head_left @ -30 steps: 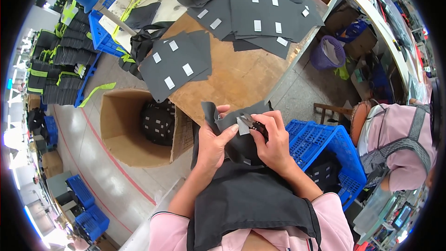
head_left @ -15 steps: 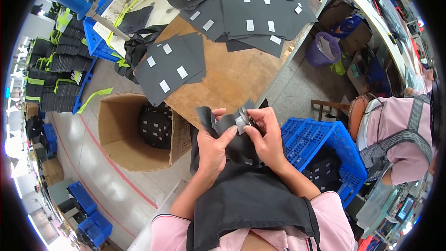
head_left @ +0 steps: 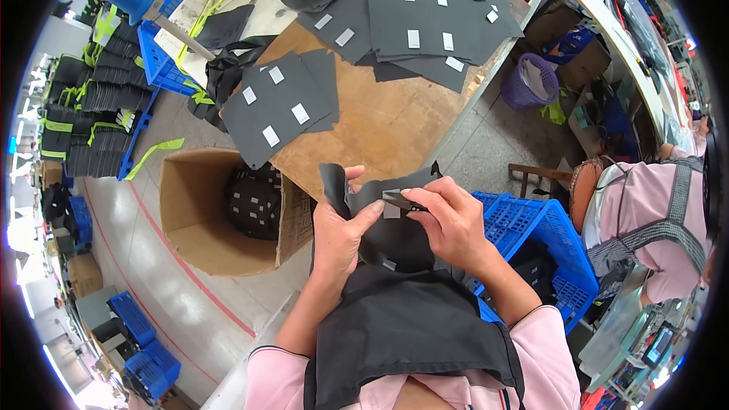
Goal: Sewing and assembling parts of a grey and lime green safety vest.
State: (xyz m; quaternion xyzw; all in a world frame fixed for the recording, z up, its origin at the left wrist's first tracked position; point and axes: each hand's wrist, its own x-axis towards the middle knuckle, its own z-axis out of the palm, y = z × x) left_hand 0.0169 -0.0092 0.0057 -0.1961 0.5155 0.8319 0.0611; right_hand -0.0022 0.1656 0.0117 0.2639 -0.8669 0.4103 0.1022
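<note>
My left hand (head_left: 336, 239) grips a black fabric piece (head_left: 402, 249) by its left side, with the thumb on top and the edge curling up by the fingers. Small pale rectangular patches are fixed on this piece. In my right hand (head_left: 456, 222) is a pair of thread snips (head_left: 398, 199), its metal blades pointing left and lying right beside the upper pale patch (head_left: 392, 212). Both hands are in front of my black apron (head_left: 414, 323), near the close edge of the wooden table (head_left: 368, 140).
Flat black pieces with white patches lie in a near-left stack (head_left: 262, 114) and a larger far pile (head_left: 410, 19). A cardboard box (head_left: 182, 212) with black pieces stands left. At right are a blue crate (head_left: 562, 231), a purple basket (head_left: 524, 87) and a seated co-worker (head_left: 653, 220).
My right hand has shifted slightly right and turned, so the snips' blades now point left across the patch. The fabric is spread flatter between my hands.
</note>
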